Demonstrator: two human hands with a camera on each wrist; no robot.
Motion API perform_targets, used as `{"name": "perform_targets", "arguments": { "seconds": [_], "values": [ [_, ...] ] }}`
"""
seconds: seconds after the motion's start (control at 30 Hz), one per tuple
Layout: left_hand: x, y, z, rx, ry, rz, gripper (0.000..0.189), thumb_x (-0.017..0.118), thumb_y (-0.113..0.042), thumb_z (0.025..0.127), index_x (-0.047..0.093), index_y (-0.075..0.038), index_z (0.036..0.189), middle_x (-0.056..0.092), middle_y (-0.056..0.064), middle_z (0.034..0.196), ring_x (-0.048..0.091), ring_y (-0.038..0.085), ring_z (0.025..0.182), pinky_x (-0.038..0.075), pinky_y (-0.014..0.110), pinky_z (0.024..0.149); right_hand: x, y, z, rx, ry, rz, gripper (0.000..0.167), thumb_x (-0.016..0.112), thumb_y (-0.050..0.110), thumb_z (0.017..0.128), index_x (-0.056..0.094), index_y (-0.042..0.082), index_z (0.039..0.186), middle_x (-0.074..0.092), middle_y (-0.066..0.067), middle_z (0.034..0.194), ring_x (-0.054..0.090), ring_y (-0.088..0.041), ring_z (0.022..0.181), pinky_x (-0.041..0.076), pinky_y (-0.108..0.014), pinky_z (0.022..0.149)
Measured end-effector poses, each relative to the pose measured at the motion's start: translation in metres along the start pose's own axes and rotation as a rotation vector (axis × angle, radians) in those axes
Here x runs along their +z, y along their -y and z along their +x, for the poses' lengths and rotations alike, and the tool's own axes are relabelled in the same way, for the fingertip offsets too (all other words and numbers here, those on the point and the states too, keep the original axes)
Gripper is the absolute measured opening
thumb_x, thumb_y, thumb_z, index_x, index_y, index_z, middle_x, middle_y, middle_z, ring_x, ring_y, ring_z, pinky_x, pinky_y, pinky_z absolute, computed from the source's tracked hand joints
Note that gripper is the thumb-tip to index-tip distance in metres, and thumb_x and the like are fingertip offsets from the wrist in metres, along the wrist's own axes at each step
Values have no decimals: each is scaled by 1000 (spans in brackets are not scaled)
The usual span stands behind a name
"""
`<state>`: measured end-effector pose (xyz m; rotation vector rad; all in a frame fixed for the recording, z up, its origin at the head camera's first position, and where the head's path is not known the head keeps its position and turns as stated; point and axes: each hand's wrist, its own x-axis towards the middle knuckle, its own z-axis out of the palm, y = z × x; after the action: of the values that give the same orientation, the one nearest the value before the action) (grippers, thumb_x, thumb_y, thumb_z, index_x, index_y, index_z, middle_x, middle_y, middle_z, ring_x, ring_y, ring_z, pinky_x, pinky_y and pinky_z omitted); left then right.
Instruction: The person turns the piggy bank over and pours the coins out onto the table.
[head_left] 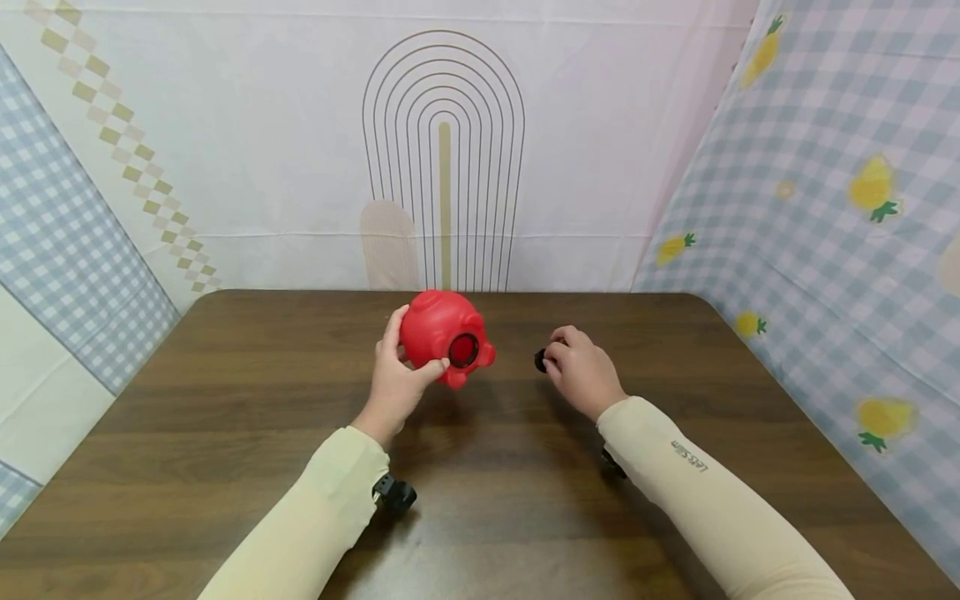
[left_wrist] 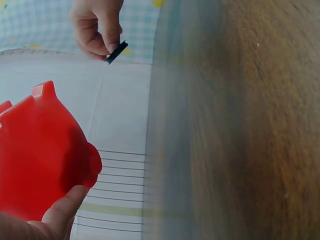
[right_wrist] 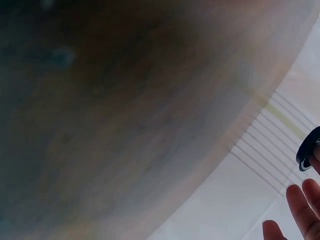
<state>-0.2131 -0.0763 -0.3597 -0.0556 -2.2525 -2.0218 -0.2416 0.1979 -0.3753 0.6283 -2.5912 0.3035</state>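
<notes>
A glossy red piggy bank (head_left: 431, 323) is tipped so that a round opening with a black rim (head_left: 462, 351) and its stubby feet show in the head view. My left hand (head_left: 395, 383) grips it from the left, thumb close beside the opening, and the far fingers are partly hidden behind it. To the right, my right hand (head_left: 587, 375) pinches a small black round plug (head_left: 540, 360) between thumb and fingers, apart from the piggy bank. In the left wrist view the plug (left_wrist: 117, 52) appears edge-on, as a thin disc.
Both hands are over a dark brown wooden table (head_left: 277, 467). A white patterned cloth (head_left: 285, 150) hangs behind its far edge, and a blue checked cloth with yellow fruit (head_left: 817, 250) hangs on the right. Small black wrist cameras (head_left: 396, 493) are strapped at the sleeves.
</notes>
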Motion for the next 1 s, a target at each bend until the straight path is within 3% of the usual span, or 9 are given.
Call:
{"name": "perform_targets", "arguments": {
  "seconds": [1.0],
  "values": [
    [1, 0, 1, 12, 19, 5, 86, 73, -12, 75, 30, -29, 147, 35, 10, 138, 41, 31, 123, 52, 48, 89, -2, -21, -2, 181, 352, -1, 11, 63, 12, 92, 72, 7, 93, 57, -15, 113, 60, -28, 96, 54, -42, 74]
  ]
}}
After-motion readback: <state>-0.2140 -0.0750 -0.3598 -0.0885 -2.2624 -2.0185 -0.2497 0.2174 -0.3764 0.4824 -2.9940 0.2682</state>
